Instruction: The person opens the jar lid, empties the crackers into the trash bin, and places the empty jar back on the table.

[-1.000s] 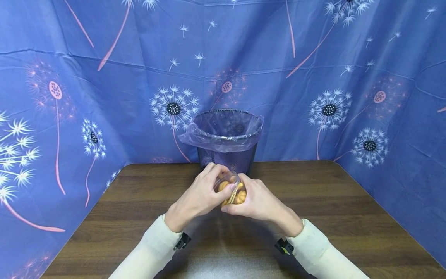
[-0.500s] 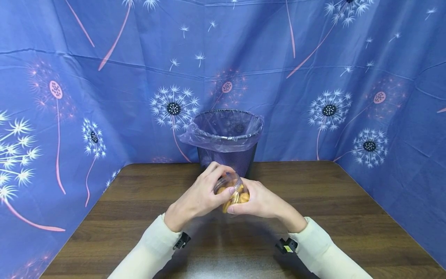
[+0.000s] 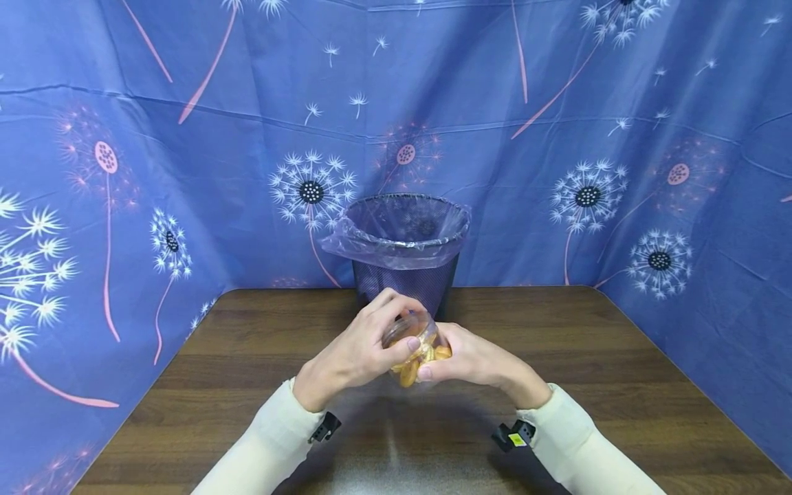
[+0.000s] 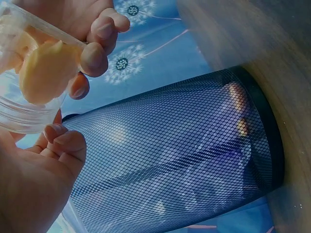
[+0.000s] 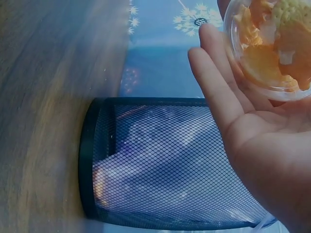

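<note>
blue dandelion-print cloth (image 3: pixel 185 172) hung behind a brown wooden table (image 3: pixel 619 385). at its far edge, a black mesh bin (image 3: pixel 405 282) with a clear liner (image 3: pixel 396 237). just in front, raised off the table, a clear tub of biscuits (image 3: pixel 416 347) (lid not discernible) gripped between left hand (image 3: pixel 355 354), fingers curled over its top, and right hand (image 3: pixel 473 357), fingertips pinching its side.

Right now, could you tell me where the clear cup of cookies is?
In the head view the cup sits mid-frame, gripped between the left hand and right hand, just before the bin.
</note>
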`<state>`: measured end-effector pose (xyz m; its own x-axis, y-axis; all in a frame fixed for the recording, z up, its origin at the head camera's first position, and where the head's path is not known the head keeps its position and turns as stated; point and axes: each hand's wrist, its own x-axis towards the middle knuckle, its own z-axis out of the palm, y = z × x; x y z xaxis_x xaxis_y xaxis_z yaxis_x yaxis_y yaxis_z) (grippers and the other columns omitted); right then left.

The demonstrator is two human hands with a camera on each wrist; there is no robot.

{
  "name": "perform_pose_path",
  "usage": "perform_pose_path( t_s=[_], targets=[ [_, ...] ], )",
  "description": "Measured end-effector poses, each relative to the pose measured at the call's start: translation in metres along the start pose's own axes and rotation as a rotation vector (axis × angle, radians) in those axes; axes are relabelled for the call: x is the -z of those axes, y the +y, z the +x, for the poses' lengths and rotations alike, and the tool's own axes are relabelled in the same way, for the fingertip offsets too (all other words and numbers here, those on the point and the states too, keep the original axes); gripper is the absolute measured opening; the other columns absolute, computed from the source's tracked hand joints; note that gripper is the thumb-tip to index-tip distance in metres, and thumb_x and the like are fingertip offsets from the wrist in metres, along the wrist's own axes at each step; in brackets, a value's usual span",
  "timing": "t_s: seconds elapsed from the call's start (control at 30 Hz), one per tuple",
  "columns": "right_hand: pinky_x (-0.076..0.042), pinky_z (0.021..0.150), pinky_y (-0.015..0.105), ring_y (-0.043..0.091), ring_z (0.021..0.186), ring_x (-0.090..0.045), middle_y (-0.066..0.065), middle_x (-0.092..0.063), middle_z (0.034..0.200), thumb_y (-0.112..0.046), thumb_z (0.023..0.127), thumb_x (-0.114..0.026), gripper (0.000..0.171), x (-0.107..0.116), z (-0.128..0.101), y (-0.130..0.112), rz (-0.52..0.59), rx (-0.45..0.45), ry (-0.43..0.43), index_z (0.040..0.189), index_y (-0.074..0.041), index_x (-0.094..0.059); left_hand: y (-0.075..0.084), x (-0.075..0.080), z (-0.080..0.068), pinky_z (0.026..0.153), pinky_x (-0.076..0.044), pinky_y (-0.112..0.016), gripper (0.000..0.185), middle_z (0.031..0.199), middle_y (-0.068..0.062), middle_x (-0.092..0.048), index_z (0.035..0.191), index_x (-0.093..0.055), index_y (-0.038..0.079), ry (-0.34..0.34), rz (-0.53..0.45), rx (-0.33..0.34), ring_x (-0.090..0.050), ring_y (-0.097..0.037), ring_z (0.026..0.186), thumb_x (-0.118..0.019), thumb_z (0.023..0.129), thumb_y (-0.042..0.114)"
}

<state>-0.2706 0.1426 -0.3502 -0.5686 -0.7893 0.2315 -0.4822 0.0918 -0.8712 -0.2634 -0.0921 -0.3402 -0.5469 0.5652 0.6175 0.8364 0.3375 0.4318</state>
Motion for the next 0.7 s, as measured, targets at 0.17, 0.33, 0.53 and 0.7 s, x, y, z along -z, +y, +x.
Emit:
perform_pose_path(
  t_s=[0.17, 0.33, 0.53, 0.7],
  targets=[
    [-0.057, 0.074, 0.031, 0.013, 0.086, -0.066, 0.009, -0.072, 0.102, -0.028, 0.090, -0.069, 0.038, 0.0014, -0.0014, 0.0014, 0.074, 0.015, -0.050, 0.119, -0.003, -0.064, 0.0022, 0.0002, 0.0005, 0.083, -0.051, -0.030, 0.053, 0.113, 0.007, -0.058, 0.127, -0.063, 0.022, 0.005, 0.002, -0.016, -0.055, -0.008, 0.101, -0.046, 0.098, 0.063],
    [-0.057, 0.077, 0.031, 0.013, 0.087, -0.066, 0.010, -0.073, 0.101, -0.028, 0.091, -0.066, 0.041, 0.0019, -0.0015, 0.0019, 0.152, 0.027, -0.097, 0.119, 0.002, -0.063, 0.0042, 0.0010, 0.0016, 0.084, -0.052, -0.030, 0.058, 0.114, 0.006, -0.058, 0.127, -0.063, 0.021, 0.008, -0.006, -0.037, -0.055, -0.008, 0.102, -0.043, 0.098, 0.066],
    [-0.057, 0.081, 0.031, 0.011, 0.092, -0.068, 0.004, -0.073, 0.105, -0.034, 0.093, -0.063, 0.052, 0.0009, -0.0017, 0.0042, 0.242, 0.052, -0.151, 0.121, 0.010, -0.059, 0.0064, 0.0016, 0.0026, 0.084, -0.052, -0.030, 0.059, 0.113, 0.006, -0.058, 0.126, -0.063, 0.019, 0.007, -0.024, -0.064, -0.056, -0.008, 0.102, -0.042, 0.098, 0.067],
    [-0.056, 0.086, 0.030, 0.011, 0.096, -0.068, 0.001, -0.074, 0.108, -0.037, 0.095, -0.063, 0.066, -0.0005, -0.0013, 0.0064, 0.344, 0.071, -0.198, 0.121, 0.022, -0.049, 0.0081, 0.0014, 0.0029, 0.083, -0.052, -0.030, 0.059, 0.112, 0.006, -0.059, 0.125, -0.063, 0.020, 0.011, -0.034, -0.073, -0.057, -0.008, 0.102, -0.042, 0.098, 0.067]
  ],
)
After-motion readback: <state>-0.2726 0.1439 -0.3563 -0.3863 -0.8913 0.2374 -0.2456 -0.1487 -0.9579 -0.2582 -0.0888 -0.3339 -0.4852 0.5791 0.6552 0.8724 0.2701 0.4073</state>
